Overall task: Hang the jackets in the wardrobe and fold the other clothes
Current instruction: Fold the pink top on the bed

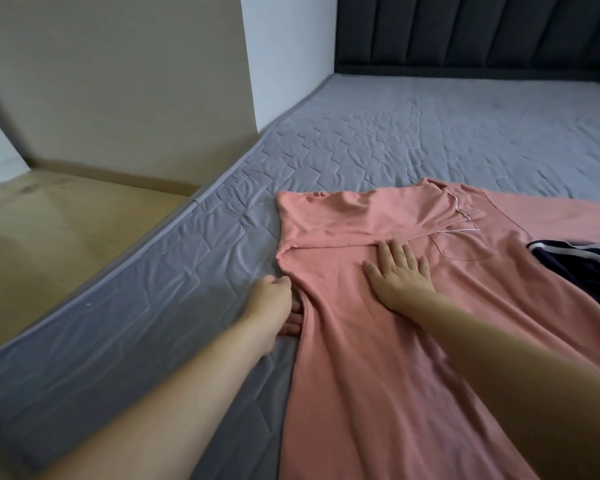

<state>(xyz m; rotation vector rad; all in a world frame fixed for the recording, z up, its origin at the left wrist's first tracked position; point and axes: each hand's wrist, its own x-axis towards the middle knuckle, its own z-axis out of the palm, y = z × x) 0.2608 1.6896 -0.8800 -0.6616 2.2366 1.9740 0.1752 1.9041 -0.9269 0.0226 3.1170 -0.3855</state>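
L hand [274, 299] pinches the pink T-shirt [378, 341] edge; R hand [397, 271] lies flat, fingers apart. Fold side over smooth, w/ 1 pull.

Pink garment [378, 341] spread on grey quilted mattress [430, 133], one sleeve folded across its top. Right hand [397, 271] flat on it, fingers spread. Left hand [274, 303] grips its left edge. Dark striped garment [575, 261] at right, touching pink one. Dark padded headboard [482, 32] far.
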